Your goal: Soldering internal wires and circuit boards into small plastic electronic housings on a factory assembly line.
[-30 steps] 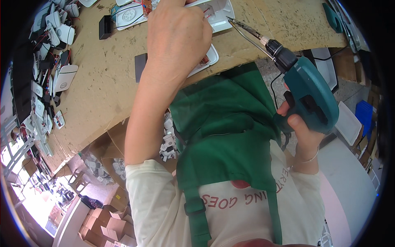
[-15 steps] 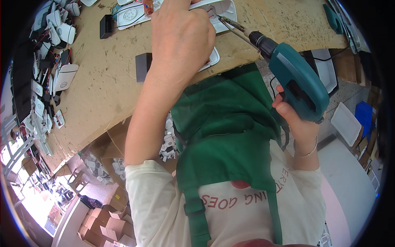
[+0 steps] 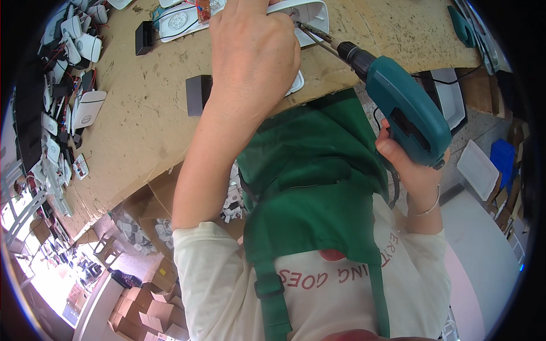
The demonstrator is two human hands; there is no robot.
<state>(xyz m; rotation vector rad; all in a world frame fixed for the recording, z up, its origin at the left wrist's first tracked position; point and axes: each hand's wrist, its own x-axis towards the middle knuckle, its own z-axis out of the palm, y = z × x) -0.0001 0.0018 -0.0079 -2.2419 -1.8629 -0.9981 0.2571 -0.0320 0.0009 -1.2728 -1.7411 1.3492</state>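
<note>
So now the right hand (image 3: 412, 170), gripping the teal drill (image 3: 406, 116), has brought its bit onto the white casing (image 3: 310, 14) the left hand (image 3: 253, 51) presses down, looks ready to drive.

Hands in view: two, left hand (image 3: 253, 54) and right hand (image 3: 412, 167). Teal power drills: one (image 3: 401, 111). White plastic casings at the bench's far edge: two countable, one (image 3: 310, 12) under the drill bit and one (image 3: 179, 21) to its left with red wiring beside it. Small black blocks on the bench top: two, (image 3: 198, 94) and (image 3: 144, 37). White casings heaped along the left side (image 3: 74, 51): many (overlapping, exact count not possible). Blue crates: one (image 3: 503, 162).
</note>
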